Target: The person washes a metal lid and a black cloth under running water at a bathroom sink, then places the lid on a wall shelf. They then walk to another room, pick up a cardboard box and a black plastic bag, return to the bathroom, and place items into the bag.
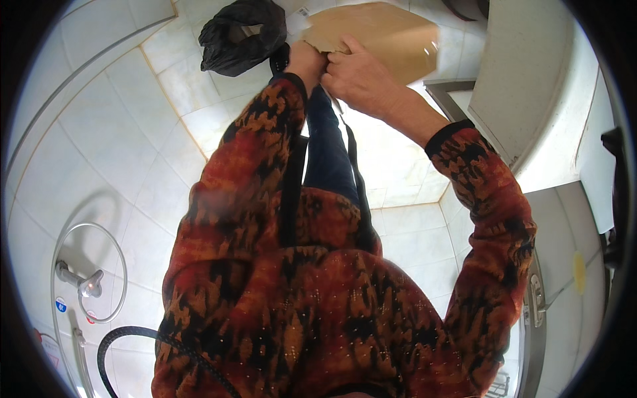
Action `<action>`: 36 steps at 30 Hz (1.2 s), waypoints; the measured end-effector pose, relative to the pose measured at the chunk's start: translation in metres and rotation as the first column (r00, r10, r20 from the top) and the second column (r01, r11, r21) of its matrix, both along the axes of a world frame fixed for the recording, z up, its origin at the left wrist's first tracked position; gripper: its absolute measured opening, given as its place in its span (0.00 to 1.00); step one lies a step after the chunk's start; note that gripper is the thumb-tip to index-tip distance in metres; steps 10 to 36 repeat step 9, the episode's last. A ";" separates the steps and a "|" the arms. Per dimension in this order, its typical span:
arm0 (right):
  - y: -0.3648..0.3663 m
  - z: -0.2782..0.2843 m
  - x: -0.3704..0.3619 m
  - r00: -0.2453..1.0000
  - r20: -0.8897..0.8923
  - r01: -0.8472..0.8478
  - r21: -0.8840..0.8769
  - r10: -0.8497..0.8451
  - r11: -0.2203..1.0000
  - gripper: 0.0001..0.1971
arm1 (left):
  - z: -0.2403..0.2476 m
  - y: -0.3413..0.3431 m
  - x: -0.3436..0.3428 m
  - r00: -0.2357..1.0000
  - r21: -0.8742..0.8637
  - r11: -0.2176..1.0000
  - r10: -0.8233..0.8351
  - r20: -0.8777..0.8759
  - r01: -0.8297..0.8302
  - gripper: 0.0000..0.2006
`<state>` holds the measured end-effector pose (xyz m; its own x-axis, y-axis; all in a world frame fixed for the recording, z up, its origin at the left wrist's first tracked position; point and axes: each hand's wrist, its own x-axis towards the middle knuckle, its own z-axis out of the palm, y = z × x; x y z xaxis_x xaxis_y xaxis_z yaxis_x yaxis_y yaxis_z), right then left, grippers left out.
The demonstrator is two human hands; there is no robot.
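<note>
Both of my arms reach away from me toward a large, flat brown paper package (378, 30), whose near edge lies at my fingers. Whether it is a bag or a folded sheet I cannot tell. My left hand (307, 65) is closed at its near left corner, fingers partly hidden by the wrist. Beside it, almost touching, my right hand (358, 76) has curled fingers pinching the same edge, the index knuckle raised over the paper. Just left of my left hand stands a bin lined with a black plastic bag (242, 40), its mouth open.
White tiles cover the floor (391, 159) and walls. A pale curved basin or counter (531, 86) stands at the right. On the left wall hang a shower hose (124, 265) and a metal valve (91, 284). A door handle (536, 292) shows at lower right.
</note>
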<state>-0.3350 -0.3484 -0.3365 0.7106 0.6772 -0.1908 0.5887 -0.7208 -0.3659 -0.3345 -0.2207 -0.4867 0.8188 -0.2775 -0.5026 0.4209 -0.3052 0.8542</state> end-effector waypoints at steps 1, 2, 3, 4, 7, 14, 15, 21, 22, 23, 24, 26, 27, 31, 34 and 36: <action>0.001 0.001 -0.002 0.997 0.080 -0.005 0.042 0.002 0.999 0.03 | -0.011 0.010 0.006 0.998 0.055 0.997 -0.045 -0.032 0.047 0.10; -0.001 0.002 -0.001 0.999 0.035 0.023 -0.017 -0.023 1.000 0.03 | -0.016 0.029 0.012 0.978 0.107 0.972 -0.211 -0.004 0.210 0.10; -0.004 0.003 0.000 0.998 0.032 0.054 -0.034 -0.053 0.998 0.04 | -0.016 0.047 0.019 0.971 0.052 0.971 -0.236 0.035 0.235 0.11; -0.007 0.004 0.002 0.996 0.038 0.084 -0.044 -0.083 0.995 0.04 | -0.010 0.065 0.028 0.895 0.148 0.909 -0.412 0.169 0.391 0.14; -0.012 0.006 0.002 0.975 0.094 0.200 0.003 -0.200 0.980 0.02 | 0.026 0.055 0.040 0.897 -0.228 0.958 0.060 -0.437 -0.176 0.20; -0.013 0.008 0.006 0.959 0.070 0.276 -0.034 -0.273 0.961 0.02 | 0.066 0.054 0.052 0.590 -0.225 0.781 0.215 -0.778 -0.583 0.24; -0.013 0.008 0.006 0.959 0.070 0.276 -0.034 -0.273 0.961 0.02 | 0.066 0.054 0.052 0.590 -0.225 0.781 0.215 -0.778 -0.583 0.24; -0.013 0.008 0.006 0.959 0.070 0.276 -0.034 -0.273 0.961 0.02 | 0.066 0.054 0.052 0.590 -0.225 0.781 0.215 -0.778 -0.583 0.24; -0.013 0.008 0.006 0.959 0.070 0.276 -0.034 -0.273 0.961 0.02 | 0.066 0.054 0.052 0.590 -0.225 0.781 0.215 -0.778 -0.583 0.24; -0.013 0.008 0.006 0.959 0.070 0.276 -0.034 -0.273 0.961 0.02 | 0.066 0.054 0.052 0.590 -0.225 0.781 0.215 -0.778 -0.583 0.24; -0.013 0.008 0.006 0.959 0.070 0.276 -0.034 -0.273 0.961 0.02 | 0.066 0.054 0.052 0.590 -0.225 0.781 0.215 -0.778 -0.583 0.24; -0.013 0.008 0.006 0.959 0.070 0.276 -0.034 -0.273 0.961 0.02 | 0.066 0.054 0.052 0.590 -0.225 0.781 0.215 -0.778 -0.583 0.24; -0.013 0.008 0.006 0.959 0.070 0.276 -0.034 -0.273 0.961 0.02 | 0.066 0.054 0.052 0.590 -0.225 0.781 0.215 -0.778 -0.583 0.24; -0.013 0.008 0.006 0.959 0.070 0.276 -0.034 -0.273 0.961 0.02 | 0.066 0.054 0.052 0.590 -0.225 0.781 0.215 -0.778 -0.583 0.24; -0.013 0.008 0.006 0.959 0.070 0.276 -0.034 -0.273 0.961 0.02 | 0.066 0.054 0.052 0.590 -0.225 0.781 0.215 -0.778 -0.583 0.24; -0.013 0.008 0.006 0.959 0.070 0.276 -0.034 -0.273 0.961 0.02 | 0.066 0.054 0.052 0.590 -0.225 0.781 0.215 -0.778 -0.583 0.24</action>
